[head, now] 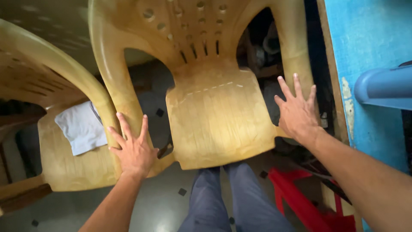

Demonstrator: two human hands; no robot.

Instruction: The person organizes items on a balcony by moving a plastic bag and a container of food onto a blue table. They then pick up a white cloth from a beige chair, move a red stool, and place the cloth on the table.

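Note:
A tan plastic armchair (pixel 214 116) stands right in front of me, its seat facing my legs. My left hand (pixel 134 148) lies flat on the front end of its left armrest, fingers spread. My right hand (pixel 297 111) rests open on the front end of the right armrest, fingers splayed upward. Neither hand holds anything.
A second tan plastic chair (pixel 51 163) stands touching the first on the left, with a folded white cloth (pixel 81 128) on its seat. A red plastic stool (pixel 309 202) sits low at the right. A blue wall (pixel 369 38) and a blue object (pixel 382 86) are at the right.

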